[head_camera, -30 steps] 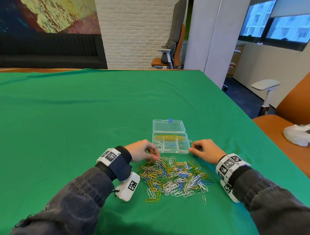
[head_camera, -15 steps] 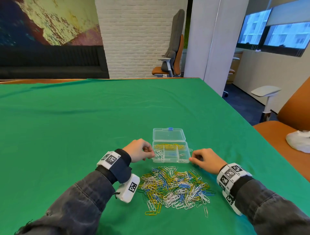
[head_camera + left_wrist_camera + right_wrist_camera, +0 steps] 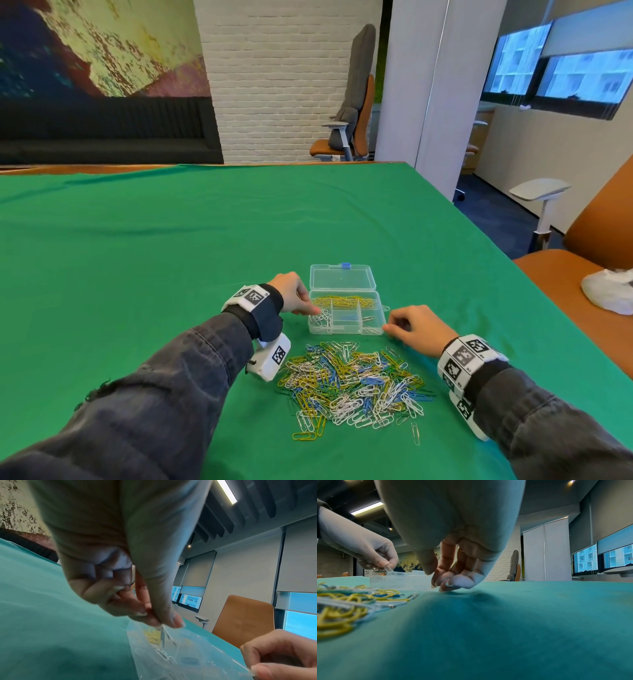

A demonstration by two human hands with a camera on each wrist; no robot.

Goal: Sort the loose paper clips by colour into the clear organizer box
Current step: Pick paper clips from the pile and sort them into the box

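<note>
A pile of loose paper clips [image 3: 352, 383] in yellow, blue, white and silver lies on the green cloth just in front of me. Behind it sits the clear organizer box [image 3: 342, 331] with its lid [image 3: 342, 277] laid open. Yellow clips [image 3: 346, 301] fill the back compartment and white clips [image 3: 320, 318] lie in the front left one. My left hand [image 3: 301, 301] hovers over that left compartment and pinches white clips [image 3: 164, 630] between thumb and fingers. My right hand [image 3: 407, 325] has curled fingers [image 3: 443, 586] on the cloth, pinching the box's front right corner.
The green cloth [image 3: 171, 257] stretches far to the left and back. The table edge runs along the right, with an orange chair [image 3: 582, 274] and a white bag [image 3: 609, 291] beyond it. A single clip [image 3: 415, 433] lies apart, in front of the pile.
My left hand rose from the back edge of the pile to the box's left compartment, carrying white clips. My right hand stayed at the box's corner.
</note>
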